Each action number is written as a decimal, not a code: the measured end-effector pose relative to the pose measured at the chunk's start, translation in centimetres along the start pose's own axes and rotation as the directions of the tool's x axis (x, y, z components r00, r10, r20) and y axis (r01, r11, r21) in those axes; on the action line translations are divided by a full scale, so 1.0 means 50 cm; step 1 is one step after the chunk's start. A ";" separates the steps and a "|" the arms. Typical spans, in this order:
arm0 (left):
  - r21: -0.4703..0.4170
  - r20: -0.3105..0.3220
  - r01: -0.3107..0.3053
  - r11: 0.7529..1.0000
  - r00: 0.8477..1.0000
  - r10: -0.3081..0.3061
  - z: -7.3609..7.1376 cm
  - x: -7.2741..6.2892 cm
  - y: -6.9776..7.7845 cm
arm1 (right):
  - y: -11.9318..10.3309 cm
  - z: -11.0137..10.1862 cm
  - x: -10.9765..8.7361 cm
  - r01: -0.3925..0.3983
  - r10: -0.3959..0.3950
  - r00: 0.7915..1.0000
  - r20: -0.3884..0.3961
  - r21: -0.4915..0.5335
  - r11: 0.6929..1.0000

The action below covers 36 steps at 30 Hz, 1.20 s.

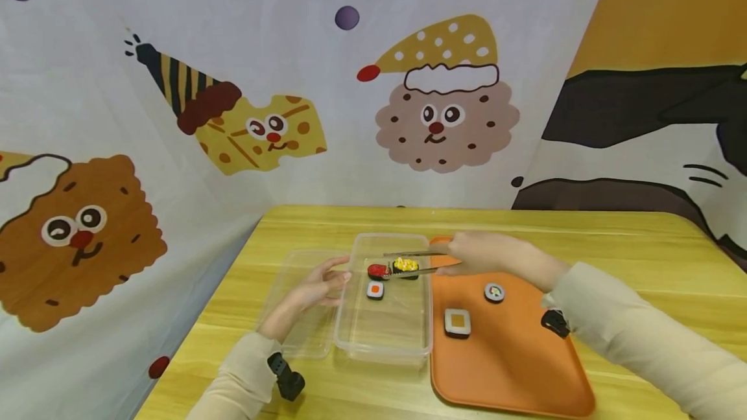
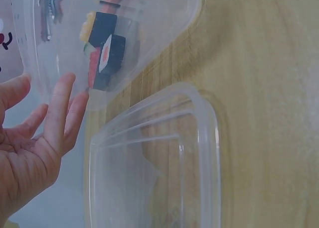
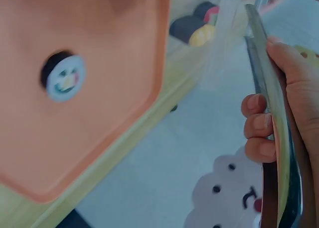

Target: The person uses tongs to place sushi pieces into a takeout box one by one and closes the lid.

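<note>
My right hand (image 1: 490, 255) grips a pair of metal tongs (image 3: 279, 113), whose two arms reach over the clear plastic container (image 1: 385, 350). Below the tongs, inside the container, lie a red-topped sushi piece (image 1: 377, 271), a yellow-topped sushi piece (image 1: 406, 265) and a small sushi roll with an orange centre (image 1: 375, 290). The tongs' tips stand apart with nothing pinched between them. At the container's left wall is my left hand (image 1: 320, 285), its fingers spread and loosely bent, holding nothing; in the left wrist view the fingertips (image 2: 67, 78) overlap the container's side.
An orange tray (image 1: 508, 368) stands right of the container, bearing a round sushi roll (image 1: 494, 292) and a square sushi piece (image 1: 458, 321) with a yellow-orange centre. Left of the container, partly under my left hand, lies a clear lid (image 2: 207, 153). A printed cloth (image 1: 327, 180) hangs behind the wooden table (image 1: 630, 245).
</note>
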<state>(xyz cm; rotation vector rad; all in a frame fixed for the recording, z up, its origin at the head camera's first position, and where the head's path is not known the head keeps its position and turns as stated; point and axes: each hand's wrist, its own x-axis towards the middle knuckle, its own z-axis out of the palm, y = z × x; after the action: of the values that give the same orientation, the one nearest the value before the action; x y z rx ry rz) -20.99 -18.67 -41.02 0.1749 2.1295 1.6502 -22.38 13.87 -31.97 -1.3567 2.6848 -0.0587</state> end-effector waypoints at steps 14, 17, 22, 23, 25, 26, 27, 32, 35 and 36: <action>0.000 -0.003 0.014 1.000 1.000 -0.014 0.004 -0.001 -0.002 | 0.092 0.025 -0.126 -0.026 0.022 0.973 -0.230 -0.012 1.000; -0.006 -0.005 0.016 1.000 1.000 -0.016 0.004 -0.001 0.000 | 0.107 0.037 -0.163 -0.047 0.044 0.971 -0.236 -0.007 0.999; -0.020 -0.006 0.023 1.000 1.000 -0.024 0.006 -0.002 0.003 | 0.121 0.063 -0.215 -0.047 0.034 0.967 -0.252 -0.045 0.998; -0.023 -0.010 0.025 0.999 1.000 -0.025 0.006 -0.002 0.004 | 0.123 0.068 -0.224 -0.043 0.030 0.967 -0.253 -0.045 0.998; -0.022 -0.015 0.022 1.000 1.000 -0.022 0.006 -0.003 0.004 | 0.128 0.081 -0.239 -0.026 0.013 0.966 -0.260 -0.046 0.999; -0.021 -0.016 0.020 1.000 1.000 -0.020 0.006 -0.003 0.004 | 0.130 0.086 -0.247 -0.015 0.002 0.964 -0.267 -0.045 0.999; -0.020 -0.016 0.019 1.000 1.000 -0.019 0.005 -0.003 0.004 | 0.133 0.092 -0.254 -0.003 -0.009 0.961 -0.275 -0.042 0.999; -0.020 -0.006 0.018 1.000 1.000 -0.018 0.005 -0.002 0.006 | 0.150 0.116 -0.290 0.051 -0.061 0.951 -0.303 -0.042 0.998; -0.014 -0.001 0.015 1.000 1.000 -0.015 0.003 -0.004 0.008 | 0.158 0.128 -0.309 0.054 -0.050 0.962 -0.268 0.009 0.999; -0.012 -0.001 0.012 1.000 1.000 -0.012 0.002 -0.005 0.008 | 0.159 0.131 -0.313 0.051 -0.042 0.967 -0.252 0.029 0.998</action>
<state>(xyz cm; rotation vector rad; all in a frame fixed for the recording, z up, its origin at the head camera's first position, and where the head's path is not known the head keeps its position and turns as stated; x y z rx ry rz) -20.81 -18.54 -40.61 0.1574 2.1163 1.6564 -18.66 31.35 -37.65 -1.4938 2.8370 -0.3011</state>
